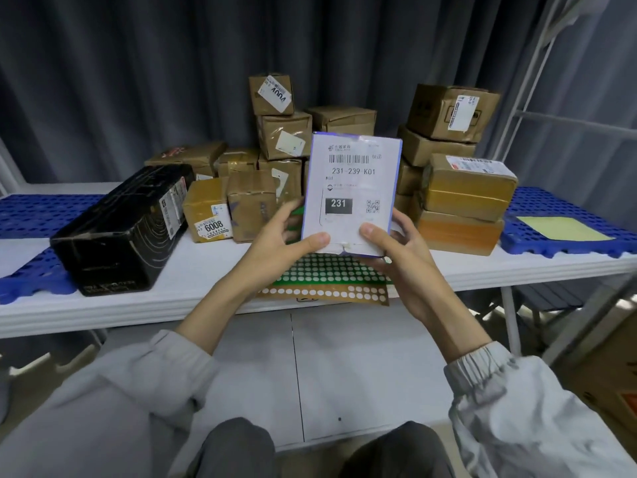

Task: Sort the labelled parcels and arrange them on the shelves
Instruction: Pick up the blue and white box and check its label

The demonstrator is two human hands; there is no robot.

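I hold a flat parcel [351, 191] upright in front of me, its white label reading 231-239-K01 and 231. My left hand [279, 241] grips its lower left edge, thumb on the label. My right hand [400, 251] grips the lower right edge the same way. Behind it, on the white table [206, 270], stands a pile of brown cardboard parcels [286, 132], several with labels, one marked 6008 [206, 212]. A long black box [120, 232] lies at the left.
A green and brown sheet of white round stickers [327, 281] lies on the table under my hands. Blue perforated mats [565, 208] cover both table ends; a yellow sheet [562, 227] rests on the right one. A white metal shelf frame [537, 98] stands at the right. Grey curtains hang behind.
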